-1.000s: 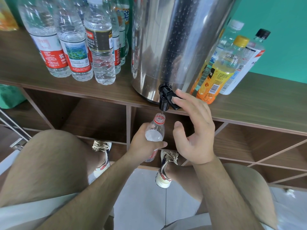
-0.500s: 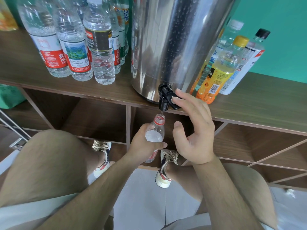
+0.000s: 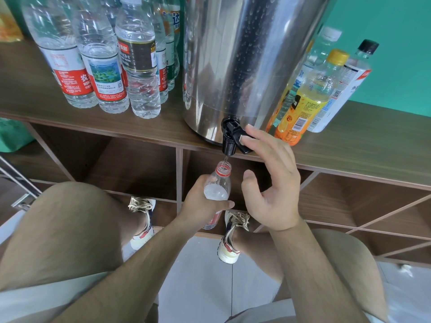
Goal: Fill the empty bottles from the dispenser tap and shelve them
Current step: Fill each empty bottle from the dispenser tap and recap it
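Observation:
A steel dispenser stands on the wooden shelf top, its black tap hanging over the front edge. My left hand grips a small clear bottle with a red neck ring, held upright with its open mouth right under the spout. A thin stream of water runs into it. My right hand presses the tap lever with straight fingertips, thumb spread free below.
Several capped water bottles stand on the shelf top left of the dispenser. Three more bottles, one with an orange label, stand to its right. Open wooden compartments lie below. My knees and shoes are beneath my arms.

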A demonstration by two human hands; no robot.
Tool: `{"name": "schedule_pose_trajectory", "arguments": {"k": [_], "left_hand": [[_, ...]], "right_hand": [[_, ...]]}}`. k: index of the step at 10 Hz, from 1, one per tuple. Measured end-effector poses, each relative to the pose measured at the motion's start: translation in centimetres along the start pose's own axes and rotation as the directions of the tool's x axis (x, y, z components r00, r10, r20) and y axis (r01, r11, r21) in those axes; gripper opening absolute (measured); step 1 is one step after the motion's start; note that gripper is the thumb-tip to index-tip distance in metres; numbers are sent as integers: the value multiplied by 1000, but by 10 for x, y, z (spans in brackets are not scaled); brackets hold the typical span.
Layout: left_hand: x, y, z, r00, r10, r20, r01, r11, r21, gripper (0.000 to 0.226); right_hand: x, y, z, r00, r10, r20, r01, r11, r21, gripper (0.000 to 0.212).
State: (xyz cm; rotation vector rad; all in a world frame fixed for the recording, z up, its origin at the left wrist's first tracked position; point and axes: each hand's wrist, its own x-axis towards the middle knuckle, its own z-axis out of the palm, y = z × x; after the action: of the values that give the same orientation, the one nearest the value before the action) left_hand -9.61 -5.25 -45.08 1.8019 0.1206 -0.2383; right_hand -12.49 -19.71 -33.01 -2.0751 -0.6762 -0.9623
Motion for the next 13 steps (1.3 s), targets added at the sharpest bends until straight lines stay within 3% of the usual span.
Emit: {"name": "schedule_pose_trajectory", "arguments": {"k": [13], "left_hand": [[-3, 3, -2, 1000, 13, -1, -13, 999, -52, 74]], "right_hand": [[1, 1, 0, 1000, 2, 2, -2, 1000, 3, 54]]}}
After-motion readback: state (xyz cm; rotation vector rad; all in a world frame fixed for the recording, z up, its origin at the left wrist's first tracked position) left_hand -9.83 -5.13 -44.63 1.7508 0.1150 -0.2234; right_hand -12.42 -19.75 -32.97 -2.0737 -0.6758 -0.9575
